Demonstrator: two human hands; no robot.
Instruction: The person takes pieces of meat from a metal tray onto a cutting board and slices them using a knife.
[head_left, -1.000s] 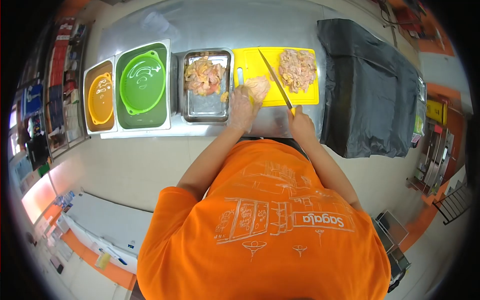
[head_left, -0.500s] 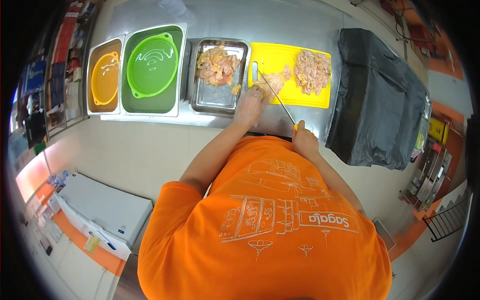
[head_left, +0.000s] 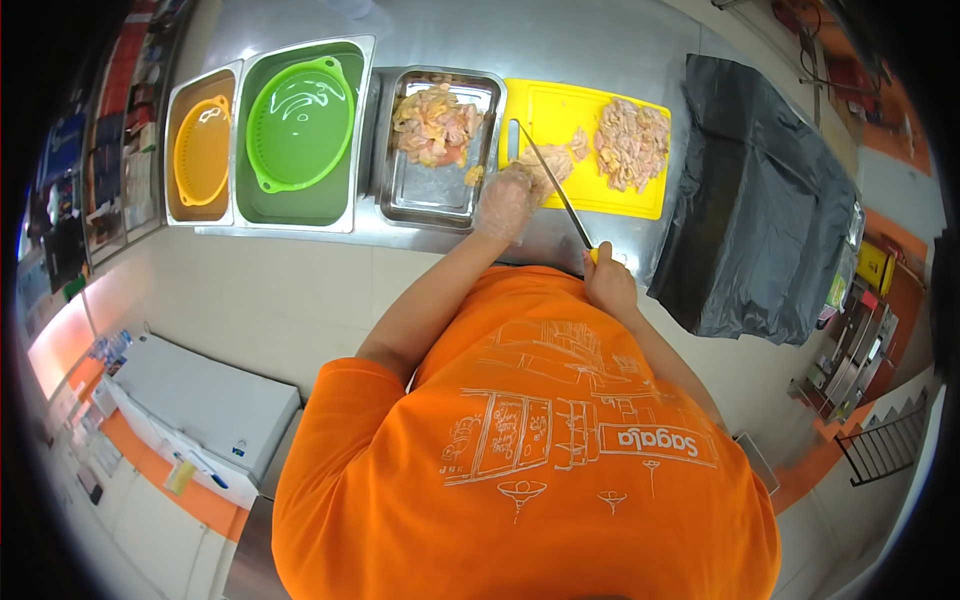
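Yellow board (head_left: 550, 105): chopped pile (head_left: 632, 145) looks done, piece (head_left: 558, 164) midway, tray meat (head_left: 436, 125) pending; my right hand (head_left: 612, 282) clenches knife (head_left: 569, 209), left hand (head_left: 505, 205) curled at piece, hold unclear

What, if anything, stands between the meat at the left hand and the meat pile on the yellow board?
The knife in the right hand slants across the meat at the left hand; beyond that, a small clump lies before the pile. Nothing else visible intervenes.
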